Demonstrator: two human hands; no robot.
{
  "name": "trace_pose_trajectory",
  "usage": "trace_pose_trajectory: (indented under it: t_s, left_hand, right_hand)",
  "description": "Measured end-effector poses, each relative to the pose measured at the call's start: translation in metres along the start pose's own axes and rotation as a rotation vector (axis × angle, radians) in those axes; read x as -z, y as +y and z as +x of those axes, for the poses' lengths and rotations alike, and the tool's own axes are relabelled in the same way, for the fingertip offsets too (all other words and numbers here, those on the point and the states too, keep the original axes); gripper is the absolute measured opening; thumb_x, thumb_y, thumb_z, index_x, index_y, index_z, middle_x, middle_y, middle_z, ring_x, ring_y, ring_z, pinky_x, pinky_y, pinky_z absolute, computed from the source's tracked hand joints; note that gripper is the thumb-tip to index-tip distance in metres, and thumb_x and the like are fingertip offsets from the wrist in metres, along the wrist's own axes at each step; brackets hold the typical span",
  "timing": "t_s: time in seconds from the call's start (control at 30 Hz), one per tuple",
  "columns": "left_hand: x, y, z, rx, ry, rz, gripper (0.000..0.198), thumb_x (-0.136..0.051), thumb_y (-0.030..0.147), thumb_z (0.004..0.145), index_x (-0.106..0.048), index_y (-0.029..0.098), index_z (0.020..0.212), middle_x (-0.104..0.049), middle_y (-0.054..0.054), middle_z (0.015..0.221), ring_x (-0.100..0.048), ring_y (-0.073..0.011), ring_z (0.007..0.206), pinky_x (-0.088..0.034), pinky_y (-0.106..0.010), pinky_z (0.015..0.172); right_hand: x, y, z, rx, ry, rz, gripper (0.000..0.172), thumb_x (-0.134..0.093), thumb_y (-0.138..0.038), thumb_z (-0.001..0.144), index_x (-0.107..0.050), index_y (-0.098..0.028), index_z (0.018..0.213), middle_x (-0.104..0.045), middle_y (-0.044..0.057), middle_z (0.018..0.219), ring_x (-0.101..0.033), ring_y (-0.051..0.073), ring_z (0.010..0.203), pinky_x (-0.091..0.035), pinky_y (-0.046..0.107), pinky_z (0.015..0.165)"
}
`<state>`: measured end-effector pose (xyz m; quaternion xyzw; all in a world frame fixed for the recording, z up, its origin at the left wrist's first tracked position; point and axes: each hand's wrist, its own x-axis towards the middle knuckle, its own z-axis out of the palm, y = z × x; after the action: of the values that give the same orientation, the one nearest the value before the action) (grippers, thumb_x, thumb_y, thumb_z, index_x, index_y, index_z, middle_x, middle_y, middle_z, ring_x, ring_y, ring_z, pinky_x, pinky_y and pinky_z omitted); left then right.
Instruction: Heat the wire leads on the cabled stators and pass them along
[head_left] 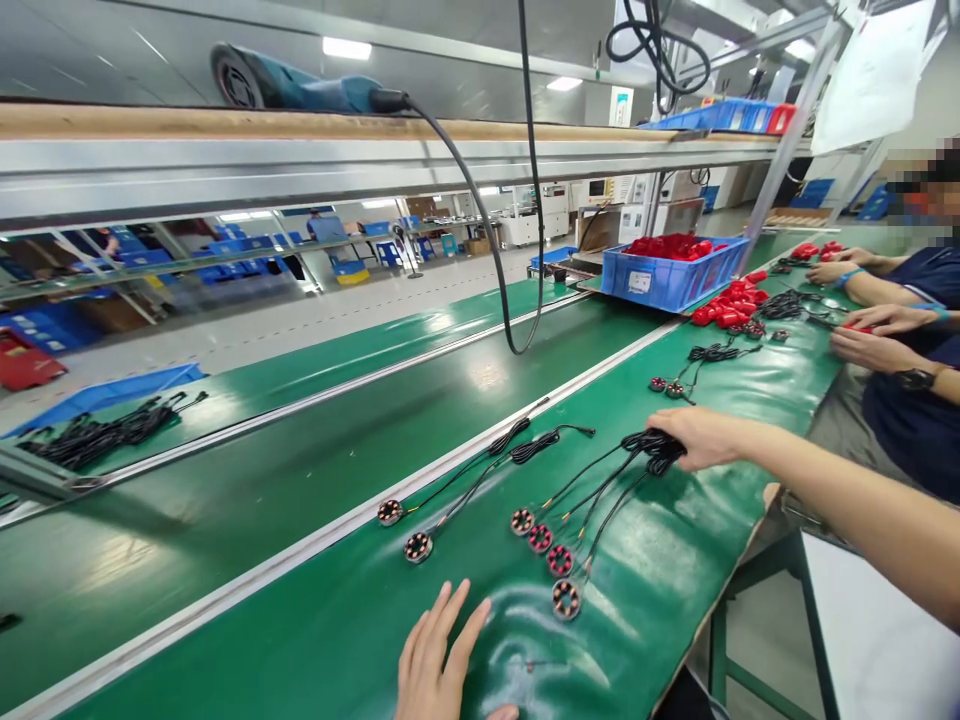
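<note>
My right hand [701, 437] is closed round a bundle of coiled black cables [652, 447] over the green mat. From this bundle, leads run toward me to several round motor stators [559, 560], with copper and pinkish-red coils, lying on the mat. Left of them rest two more stators [418, 546], their black cables [510, 443] stretching away along the white strip. My left hand [439, 655] is low in the view, fingers spread and holding nothing, nearest to those stators. Its thumb is partly cut off by the frame's bottom edge.
Red parts [731, 302] and more cabled stators [675, 388] lie farther along the bench, below a blue bin [671, 275] of red parts. Co-workers' hands [874, 345] work at the right. A blue power tool [300, 88] lies on the overhead shelf; its cord [495, 250] hangs down.
</note>
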<state>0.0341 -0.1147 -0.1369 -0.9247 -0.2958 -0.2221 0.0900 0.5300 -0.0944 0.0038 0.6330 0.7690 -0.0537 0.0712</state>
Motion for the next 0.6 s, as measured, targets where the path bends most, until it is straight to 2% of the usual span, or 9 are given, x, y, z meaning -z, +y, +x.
trace_pose_trajectory:
  t_s: [0.17, 0.23, 0.33, 0.4, 0.47, 0.53, 0.6]
  left_hand:
    - [-0.006, 0.007, 0.0, 0.068, -0.015, -0.008, 0.075, -0.041, 0.07, 0.094, -0.029, 0.025, 0.154, -0.038, -0.011, 0.154, -0.038, -0.0345, 0.14, -0.042, -0.048, 0.104]
    - [-0.008, 0.011, 0.0, 0.111, -0.027, -0.017, 0.071, -0.036, 0.069, 0.096, -0.029, 0.026, 0.153, -0.039, -0.011, 0.153, -0.036, -0.0333, 0.142, -0.039, -0.048, 0.106]
    - [-0.01, 0.013, 0.0, 0.128, -0.046, -0.013, 0.069, -0.037, 0.066, 0.098, -0.028, 0.026, 0.153, -0.042, -0.011, 0.152, -0.037, -0.0319, 0.142, -0.038, -0.047, 0.107]
    - [-0.01, 0.013, 0.0, 0.133, -0.052, -0.003, 0.069, -0.036, 0.067, 0.098, -0.028, 0.026, 0.153, -0.042, -0.011, 0.151, -0.037, -0.0319, 0.141, -0.038, -0.047, 0.107]
    - [-0.008, 0.013, 0.001, 0.131, -0.054, 0.009, 0.072, -0.035, 0.069, 0.097, -0.028, 0.026, 0.153, -0.042, -0.011, 0.151, -0.037, -0.0322, 0.142, -0.039, -0.047, 0.107]
    - [-0.003, 0.014, 0.004, 0.103, -0.056, 0.017, 0.076, -0.037, 0.072, 0.095, -0.029, 0.024, 0.153, -0.041, -0.012, 0.152, -0.037, -0.0324, 0.141, -0.04, -0.046, 0.107]
    - [0.005, 0.017, 0.008, 0.08, -0.057, 0.01, 0.077, -0.041, 0.071, 0.094, -0.03, 0.022, 0.153, -0.04, -0.013, 0.153, -0.037, -0.0329, 0.141, -0.043, -0.046, 0.105]
  right_hand:
    - [0.03, 0.076, -0.005, -0.262, 0.04, -0.14, 0.049, -0.067, -0.014, 0.066, -0.062, -0.013, 0.115, -0.065, 0.015, 0.104, -0.061, 0.025, 0.089, -0.036, 0.032, 0.067]
    - [0.039, 0.105, -0.004, -0.383, 0.092, -0.207, 0.048, -0.07, -0.012, 0.066, -0.064, -0.011, 0.114, -0.065, 0.017, 0.105, -0.059, 0.028, 0.091, -0.034, 0.035, 0.071]
    - [0.048, 0.135, -0.004, -0.579, 0.271, -0.304, 0.037, -0.056, -0.009, 0.085, -0.062, -0.007, 0.121, -0.06, 0.024, 0.117, -0.053, 0.034, 0.108, -0.029, 0.044, 0.084]
    - [0.05, 0.144, -0.002, -0.706, 0.404, -0.335, 0.037, -0.035, -0.007, 0.096, -0.06, -0.002, 0.123, -0.055, 0.029, 0.121, -0.048, 0.037, 0.115, -0.024, 0.05, 0.087]
    - [0.048, 0.143, 0.005, -0.763, 0.479, -0.335, 0.043, -0.024, -0.008, 0.099, -0.061, 0.003, 0.118, -0.054, 0.033, 0.119, -0.047, 0.039, 0.115, -0.023, 0.052, 0.086]
    - [0.042, 0.13, 0.02, -0.705, 0.495, -0.323, 0.042, -0.027, -0.011, 0.099, -0.063, 0.002, 0.116, -0.055, 0.031, 0.119, -0.048, 0.039, 0.114, -0.024, 0.052, 0.087]
    - [0.032, 0.107, 0.043, -0.565, 0.484, -0.305, 0.039, -0.035, -0.017, 0.097, -0.06, -0.002, 0.124, -0.054, 0.028, 0.127, -0.049, 0.039, 0.114, -0.025, 0.051, 0.091]
